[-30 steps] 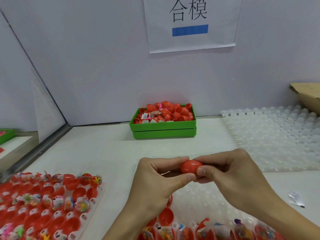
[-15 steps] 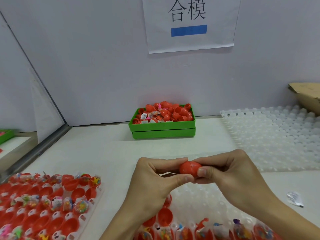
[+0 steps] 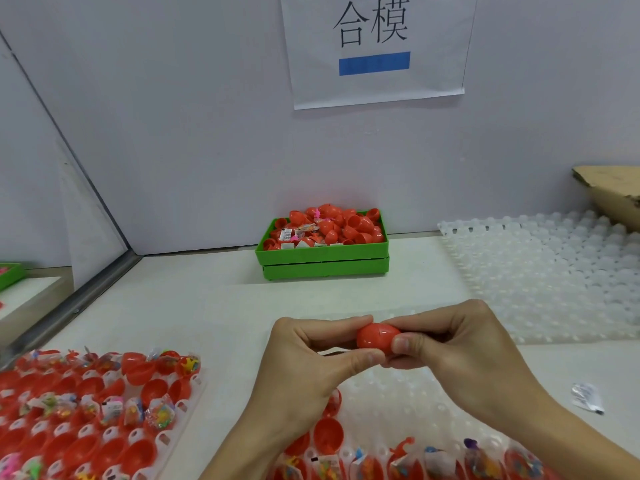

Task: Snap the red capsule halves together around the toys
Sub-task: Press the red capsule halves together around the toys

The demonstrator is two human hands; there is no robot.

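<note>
While held above the bench between both hands, red capsule at the closing step: left hand curled round one end, thumb and forefinger pinching it, right hand curled round the other end, thumb pad pressed on the shell. Each grip tight on the capsule, no finger straight. Seam line visible across the shell's top, halves meeting or very nearly so; whether fully clicked, impossible to tell. Toy inside hidden by the shell. Below the hands, clear tray with red halves and bagged toys along its near edge; to the left, second tray packed with open red halves and wrapped toys. Farther back against the wall, green bin heaped with capsules, and stacked clear trays to the right. Next move, by judgement: a firm, even squeeze along the capsule's axis until the seam shuts flush, then release toward the bin.
</note>
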